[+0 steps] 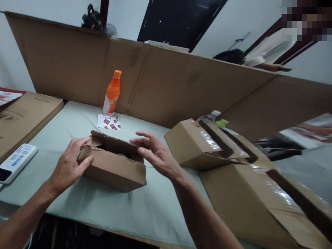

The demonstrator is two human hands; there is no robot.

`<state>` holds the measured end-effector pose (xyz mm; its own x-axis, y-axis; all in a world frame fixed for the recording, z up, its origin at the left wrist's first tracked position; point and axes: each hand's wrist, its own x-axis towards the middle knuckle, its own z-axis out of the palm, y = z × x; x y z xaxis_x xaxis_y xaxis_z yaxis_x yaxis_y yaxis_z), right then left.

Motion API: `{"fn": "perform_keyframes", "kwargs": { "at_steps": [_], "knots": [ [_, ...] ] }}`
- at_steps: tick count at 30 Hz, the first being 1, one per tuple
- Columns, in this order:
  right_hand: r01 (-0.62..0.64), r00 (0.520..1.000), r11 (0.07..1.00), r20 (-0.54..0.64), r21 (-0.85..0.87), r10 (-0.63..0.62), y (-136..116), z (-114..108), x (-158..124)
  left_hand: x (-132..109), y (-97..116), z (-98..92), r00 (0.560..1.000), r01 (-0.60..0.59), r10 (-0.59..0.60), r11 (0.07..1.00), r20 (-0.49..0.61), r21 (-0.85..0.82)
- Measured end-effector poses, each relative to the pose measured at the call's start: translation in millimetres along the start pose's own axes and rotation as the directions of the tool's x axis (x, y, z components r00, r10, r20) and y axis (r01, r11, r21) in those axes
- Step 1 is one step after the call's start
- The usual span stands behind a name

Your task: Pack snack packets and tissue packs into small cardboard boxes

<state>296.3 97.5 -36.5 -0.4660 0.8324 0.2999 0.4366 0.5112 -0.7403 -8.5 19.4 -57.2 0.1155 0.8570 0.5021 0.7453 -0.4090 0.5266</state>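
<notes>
A small brown cardboard box (114,169) stands on the pale green cloth in front of me, its top partly open. My left hand (71,162) grips its left end, thumb on the front side and fingers at the upper left corner by a torn flap. Next to the box's upper right end is my right hand (157,154), fingers apart and holding nothing; its fingertips are close to the raised back flap (116,143), and I cannot tell whether they touch it. Something pale shows inside the dark opening, too little to name.
Behind the box stand an orange drink bottle (112,93) and a printed card (109,122). A white power bank (18,162) and a flat carton (31,114) lie left. Larger cardboard boxes (233,197) crowd the right. A cardboard partition (181,83) runs behind; people are beyond it.
</notes>
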Motion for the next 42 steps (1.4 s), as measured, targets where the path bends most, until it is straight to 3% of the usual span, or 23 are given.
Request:
{"fn": "perform_keyframes", "kwargs": {
  "at_steps": [2,5,7,9,12,18,21,23,25,27,29,31,33,35,37,39,42],
  "knots": [
    [0.049,0.995,0.999,0.084,0.004,-0.049,1,2,-19,3,-3,6.4,1.0,-0.019,0.019,0.999,-0.01,0.042],
    [0.209,0.956,0.957,0.248,-0.203,-0.156,2,10,-46,8,-10,13.8,0.995,-0.043,0.039,0.998,0.09,0.053],
    [0.26,0.941,0.898,0.303,-0.354,-0.153,4,17,-54,11,-16,15.6,0.982,-0.082,0.077,0.996,0.174,0.023],
    [0.259,0.935,0.858,0.339,-0.443,-0.107,8,18,-53,13,-21,15.1,0.968,-0.12,0.118,0.993,0.22,-0.001],
    [0.266,0.913,0.862,0.398,-0.431,-0.083,20,13,-37,14,-28,12.4,0.967,-0.124,0.12,0.992,0.224,0.004],
    [0.325,0.908,0.889,0.369,-0.322,-0.198,37,15,-19,13,-31,8.6,0.973,-0.079,0.071,0.997,0.221,0.028],
    [0.331,0.923,0.887,0.305,-0.321,-0.234,35,11,-40,9,-24,14.9,0.968,-0.038,0.038,0.999,0.248,-0.006],
    [0.283,0.952,0.888,0.221,-0.363,-0.213,36,1,-69,4,-19,24.9,0.961,-0.005,0.018,0.999,0.277,-0.045],
    [0.161,0.987,0.878,0.061,-0.451,-0.15,40,-12,-111,0,-15,37.9,0.945,0.026,0.002,0.996,0.326,-0.083],
    [-0.036,0.983,0.823,-0.167,-0.567,-0.073,48,-26,-158,-4,-11,51.3,0.912,0.061,-0.006,0.991,0.409,-0.123],
    [-0.287,0.91,0.698,-0.414,-0.656,-0.014,57,-40,-201,-4,-8,62.7,0.867,0.096,-0.004,0.983,0.499,-0.159],
    [-0.538,0.789,0.521,-0.613,-0.663,0.036,67,-50,-234,-4,-6,71.8,0.817,0.105,0.014,0.979,0.576,-0.173],
    [-0.707,0.676,0.36,-0.732,-0.609,0.088,75,-56,-249,-3,-4,79.3,0.775,0.073,0.053,0.982,0.63,-0.173],
    [-0.784,0.608,0.263,-0.781,-0.563,0.141,81,-61,-249,-4,-3,86.0,0.74,0.023,0.095,0.986,0.666,-0.166],
    [-0.807,0.586,0.223,-0.787,-0.547,0.19,83,-64,-240,-6,-3,91.2,0.718,-0.033,0.129,0.988,0.684,-0.151],
    [-0.801,0.597,0.21,-0.774,-0.56,0.213,81,-66,-230,-9,-2,93.3,0.707,-0.08,0.15,0.988,0.691,-0.133],
    [-0.768,0.63,0.209,-0.772,-0.605,0.083,67,-64,-224,-13,0,87.9,0.687,-0.091,0.132,0.991,0.715,-0.096]
  ]
}}
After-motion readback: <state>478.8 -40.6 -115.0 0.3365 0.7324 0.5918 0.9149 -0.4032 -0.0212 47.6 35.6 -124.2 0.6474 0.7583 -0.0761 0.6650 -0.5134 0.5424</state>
